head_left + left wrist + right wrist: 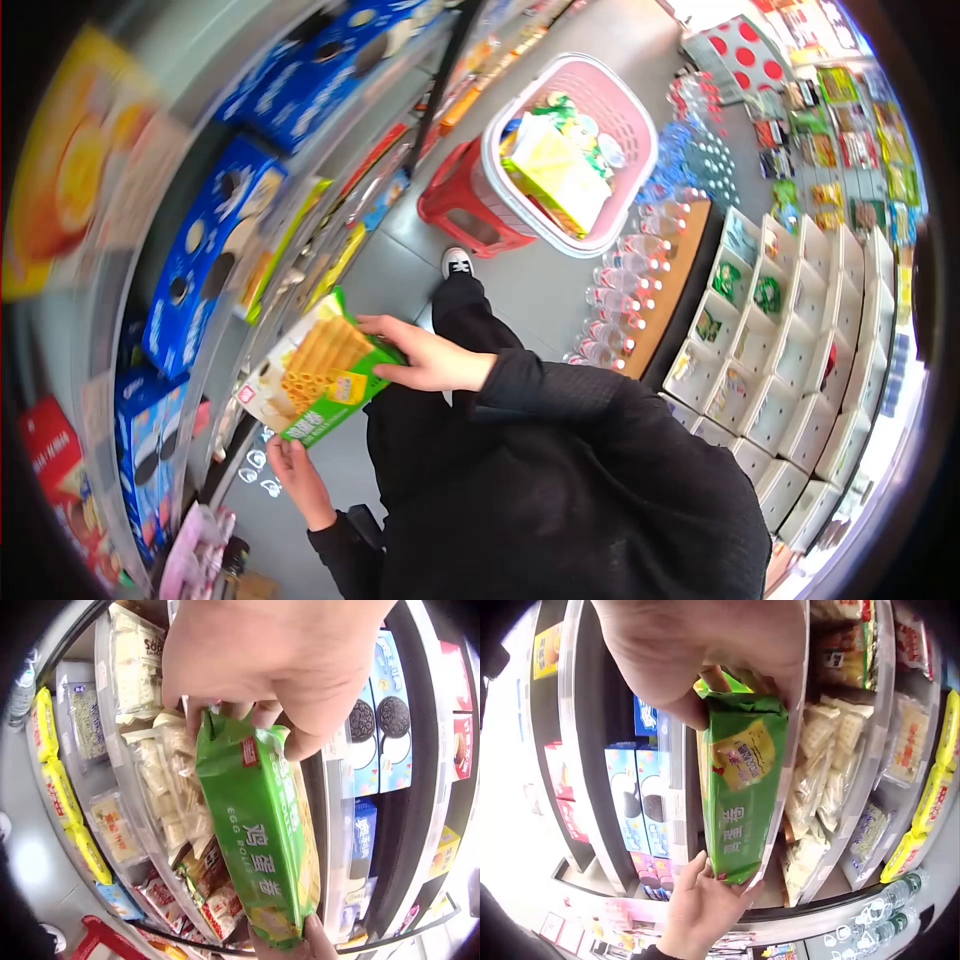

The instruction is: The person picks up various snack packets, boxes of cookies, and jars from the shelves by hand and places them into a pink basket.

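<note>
A green packet of egg rolls, with pictured rolls on its front, is held between both hands beside the shelves. My right hand grips its upper end in the head view, thumb on the near side. My left hand holds the opposite, lower end with its fingertips. In the left wrist view the packet runs lengthwise away from the near hand. In the right wrist view a yellow label shows on the packet, and the left hand supports its far end.
Shelves with blue cookie boxes rise on the left. A pink basket of goods stands on a red stool. Bottled water lines a rack at right, before pale bins. Bagged crackers fill nearby shelves.
</note>
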